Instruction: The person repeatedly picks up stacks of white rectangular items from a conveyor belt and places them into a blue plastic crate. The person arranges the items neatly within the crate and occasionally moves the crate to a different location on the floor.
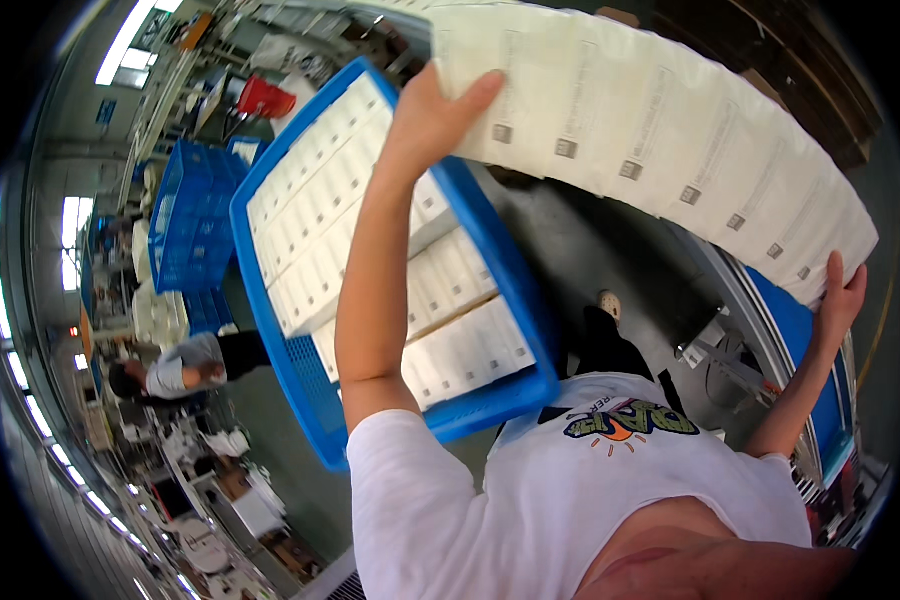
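Note:
A long row of white printed packets point(660, 130), pressed side by side, stretches between my two hands and bows in an arc. My left hand point(435, 115) grips its left end, thumb lying on the front face. At the lower right end, my right hand point(841, 292) is closed on the last packet with its thumb in front. Below and left of the row stands a blue plastic crate point(320, 425), tilted in the picture. Similar rows of white packets point(320, 205) fill much of it, some stacked higher than others. The crate's near left corner shows its bare perforated bottom.
On the right runs a blue conveyor belt point(770, 310) with a metal frame. More blue crates point(192, 215) are stacked at the left, near a red container point(266, 98). Another person point(185, 368) stands at the left by cluttered workbenches. Brown boxes point(770, 50) lie at the far right.

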`<state>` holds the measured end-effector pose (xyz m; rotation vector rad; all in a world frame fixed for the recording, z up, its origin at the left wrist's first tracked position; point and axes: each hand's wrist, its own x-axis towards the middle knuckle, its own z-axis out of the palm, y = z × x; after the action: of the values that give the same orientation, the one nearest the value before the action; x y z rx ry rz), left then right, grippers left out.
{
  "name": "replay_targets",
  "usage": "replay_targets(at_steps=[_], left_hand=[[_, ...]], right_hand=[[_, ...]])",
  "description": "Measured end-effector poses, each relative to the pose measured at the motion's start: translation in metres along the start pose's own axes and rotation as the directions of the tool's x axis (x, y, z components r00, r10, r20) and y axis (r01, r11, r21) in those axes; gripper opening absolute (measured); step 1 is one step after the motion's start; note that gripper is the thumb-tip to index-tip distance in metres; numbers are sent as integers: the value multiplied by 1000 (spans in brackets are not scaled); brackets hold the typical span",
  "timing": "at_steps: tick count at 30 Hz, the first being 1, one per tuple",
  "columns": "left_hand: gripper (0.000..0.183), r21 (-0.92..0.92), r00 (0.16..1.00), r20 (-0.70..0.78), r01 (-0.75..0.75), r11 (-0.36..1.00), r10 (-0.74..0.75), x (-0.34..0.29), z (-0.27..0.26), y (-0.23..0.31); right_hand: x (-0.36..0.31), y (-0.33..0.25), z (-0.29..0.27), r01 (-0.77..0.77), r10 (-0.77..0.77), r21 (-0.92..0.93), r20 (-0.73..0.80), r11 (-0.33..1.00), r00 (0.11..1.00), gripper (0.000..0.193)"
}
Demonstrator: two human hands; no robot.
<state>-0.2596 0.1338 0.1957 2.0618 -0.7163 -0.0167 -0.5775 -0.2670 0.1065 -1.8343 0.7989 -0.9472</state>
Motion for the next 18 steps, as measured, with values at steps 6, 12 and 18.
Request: replay_targets(at_steps=[6, 12, 18], left_hand=[[49, -121, 856, -397, 309, 943, -331, -236, -186, -85], [48, -448, 598, -253, 624, 640, -761, -444, -238, -209], [68, -143, 491, -348, 814, 563, -799, -460, -205, -314]], right_hand=[[-117, -152, 162, 211, -196, 1, 368, 977, 909, 49], [-244, -179, 310, 275, -134, -21, 835, 961, 534, 57], [-304, -106, 417, 630, 131, -337, 927, 699, 351, 59]])
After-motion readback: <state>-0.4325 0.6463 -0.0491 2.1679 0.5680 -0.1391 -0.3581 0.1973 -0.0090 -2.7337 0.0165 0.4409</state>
